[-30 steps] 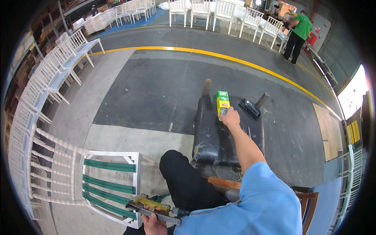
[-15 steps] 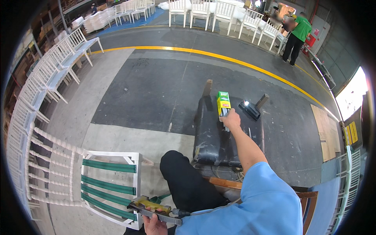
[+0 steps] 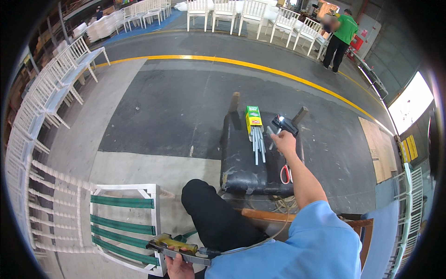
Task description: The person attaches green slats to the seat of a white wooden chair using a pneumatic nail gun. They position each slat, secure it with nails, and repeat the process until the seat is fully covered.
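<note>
My left hand [image 3: 179, 267] grips a yellow air stapler [image 3: 176, 244] with a long grey magazine, beside the white chair seat strung with green webbing straps [image 3: 123, 224]. A hose runs from the tool toward my body. Over the black padded stool [image 3: 241, 174], my right hand [image 3: 284, 142] is closed on a strip of staples [image 3: 271, 132]. Left of that hand lies a green and yellow staple box [image 3: 253, 118], with several grey staple strips [image 3: 258, 146] sticking out of its near end. A black device [image 3: 285, 124] with a bright spot sits just beyond my fingers.
Red-handled scissors [image 3: 285, 174] lie on the stool below my right forearm. A coiled hose [image 3: 281, 204] hangs at the stool's near side. White chairs [image 3: 51, 93] line the left and far sides. A person in a green shirt [image 3: 344, 30] stands far right.
My right hand has drawn back from the staple box and moved right with a strip. More strips and the scissors now show. My left hand still holds the air stapler.
</note>
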Demonstrator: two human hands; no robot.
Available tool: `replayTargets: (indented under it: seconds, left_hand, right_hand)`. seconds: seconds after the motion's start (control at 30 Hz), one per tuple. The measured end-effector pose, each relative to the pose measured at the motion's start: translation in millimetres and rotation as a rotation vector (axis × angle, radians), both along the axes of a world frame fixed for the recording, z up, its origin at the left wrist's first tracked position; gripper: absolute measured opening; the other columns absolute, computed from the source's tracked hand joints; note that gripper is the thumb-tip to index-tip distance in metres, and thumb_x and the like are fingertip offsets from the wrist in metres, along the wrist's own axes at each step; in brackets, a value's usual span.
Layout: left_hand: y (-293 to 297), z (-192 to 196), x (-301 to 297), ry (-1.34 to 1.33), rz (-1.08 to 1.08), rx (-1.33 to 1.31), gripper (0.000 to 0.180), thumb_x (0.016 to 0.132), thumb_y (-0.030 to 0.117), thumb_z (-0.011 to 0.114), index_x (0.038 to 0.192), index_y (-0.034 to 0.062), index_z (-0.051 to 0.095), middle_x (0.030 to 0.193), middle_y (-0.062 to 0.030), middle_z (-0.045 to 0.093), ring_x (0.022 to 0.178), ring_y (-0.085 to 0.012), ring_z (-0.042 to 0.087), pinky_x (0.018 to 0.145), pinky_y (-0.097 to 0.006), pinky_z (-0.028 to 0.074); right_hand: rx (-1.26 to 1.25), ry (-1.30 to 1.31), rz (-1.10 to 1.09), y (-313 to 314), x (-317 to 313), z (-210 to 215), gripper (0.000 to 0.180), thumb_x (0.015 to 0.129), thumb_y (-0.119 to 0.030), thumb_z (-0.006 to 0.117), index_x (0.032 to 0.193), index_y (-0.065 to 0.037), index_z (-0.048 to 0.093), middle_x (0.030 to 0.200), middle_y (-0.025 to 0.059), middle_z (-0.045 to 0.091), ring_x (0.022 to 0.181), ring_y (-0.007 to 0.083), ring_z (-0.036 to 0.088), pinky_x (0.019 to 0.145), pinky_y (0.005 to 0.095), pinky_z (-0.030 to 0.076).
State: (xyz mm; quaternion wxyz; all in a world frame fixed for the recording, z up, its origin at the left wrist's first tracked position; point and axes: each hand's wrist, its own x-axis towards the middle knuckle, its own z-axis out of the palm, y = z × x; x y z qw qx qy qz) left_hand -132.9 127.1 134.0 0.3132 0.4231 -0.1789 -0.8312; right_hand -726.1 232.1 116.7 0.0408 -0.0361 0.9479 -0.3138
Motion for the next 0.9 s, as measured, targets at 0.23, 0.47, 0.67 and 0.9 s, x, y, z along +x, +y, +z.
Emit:
replayTargets:
  seconds: [0.23,0.47,0.67,0.9]
  left_hand:
    - [-4,1,-5,0.043,-0.010,-0.060,0.064,0.102,0.008,0.068,0.161,0.0113,0.043,0.146,-0.0091,0.062,0.130,-0.0298,0.063,0.112,-0.049,0.051]
    - [-6,1,-5,0.044,-0.004,-0.062,0.063,0.103,0.007,0.067,0.161,0.0117,0.044,0.142,-0.0089,0.065,0.127,-0.0292,0.065,0.108,-0.048,0.053]
    - [-4,11,-8,0.020,0.014,-0.047,0.062,0.103,0.006,0.067,0.160,0.0109,0.044,0.142,-0.0091,0.065,0.126,-0.0276,0.065,0.106,-0.043,0.055]
    - [-5,8,-7,0.035,0.001,-0.057,0.064,0.103,0.004,0.067,0.161,0.0107,0.043,0.143,-0.0096,0.064,0.127,-0.0275,0.065,0.107,-0.043,0.055]
  right_hand:
    - [-0.244,0.009,-0.031,14,-3,-6,0.030,0.091,-0.030,0.077,0.097,-0.001,0.078,0.090,0.0183,0.079,0.089,0.0338,0.078,0.083,0.0436,0.060]
    - [0.230,0.099,0.321,-17,57,-41,0.056,0.083,-0.045,0.084,0.113,0.000,0.068,0.104,0.0260,0.075,0.104,0.0446,0.073,0.093,0.0511,0.057]
    - [0.183,0.074,0.267,-24,58,-43,0.052,0.081,-0.038,0.087,0.111,-0.004,0.062,0.102,0.0245,0.075,0.101,0.0436,0.073,0.090,0.0519,0.057]
    - [-0.152,0.257,0.128,7,28,6,0.029,0.088,-0.025,0.085,0.094,-0.002,0.068,0.087,0.0148,0.074,0.081,0.0274,0.072,0.077,0.0404,0.056]
